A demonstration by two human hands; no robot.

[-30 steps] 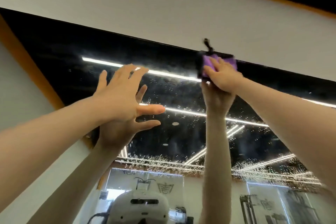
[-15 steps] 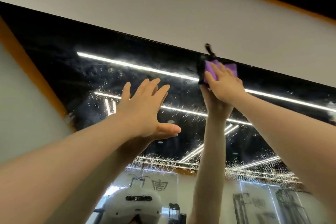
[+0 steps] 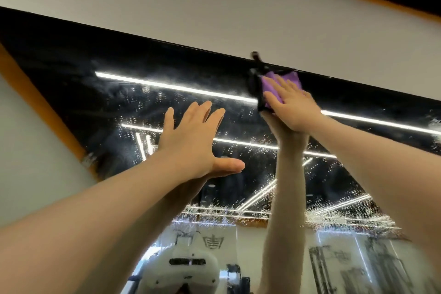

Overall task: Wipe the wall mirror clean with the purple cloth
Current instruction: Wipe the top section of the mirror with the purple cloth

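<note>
In the head view, the right hand (image 3: 290, 108) lies flat with straight fingers over the purple cloth (image 3: 282, 83), pressing it against the wall mirror (image 3: 119, 102) right at the glass's top edge, toward the right of the scene. A short dark loop sticks up from the cloth past the edge onto the white wall (image 3: 214, 7) above. The left hand (image 3: 191, 143) is spread wide, fingers straight and thumb out, held up to the glass lower and to the left; whether the palm actually touches the mirror cannot be told. The job looks only partly done: the dark band of glass near the top edge seems fairly free of spots, while bright droplets (image 3: 250, 203) still speckle the middle and crowd thickly across the lower part, so most of the wiping appears left. No containers are in sight.
</note>
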